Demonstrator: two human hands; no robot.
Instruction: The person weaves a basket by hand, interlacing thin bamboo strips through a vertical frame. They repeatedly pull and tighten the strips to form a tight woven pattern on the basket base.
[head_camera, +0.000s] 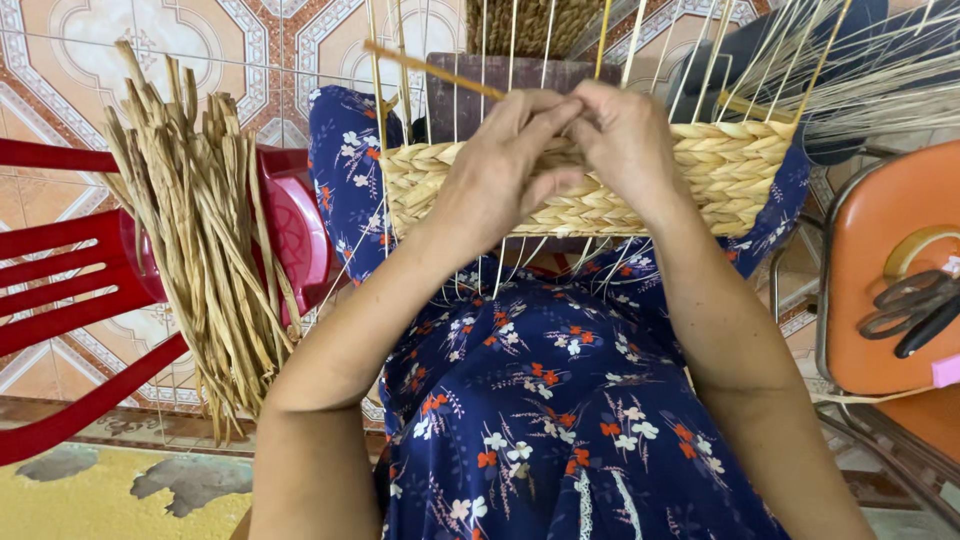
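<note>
At frame centre I pinch a strand (432, 70) with left hand (500, 165) and right hand (625, 140), steadying the basket (735, 165) on my lap

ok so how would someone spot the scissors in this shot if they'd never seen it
Look to the far right edge, where an orange chair with a metal frame stands beside the person's lap in blue flowered cloth. On its seat lie the scissors, dark handles and blades lying flat. They are the only dark metal tool there; the pale bundle of dried straw strips is on the opposite, left side, on a red chair.
</note>
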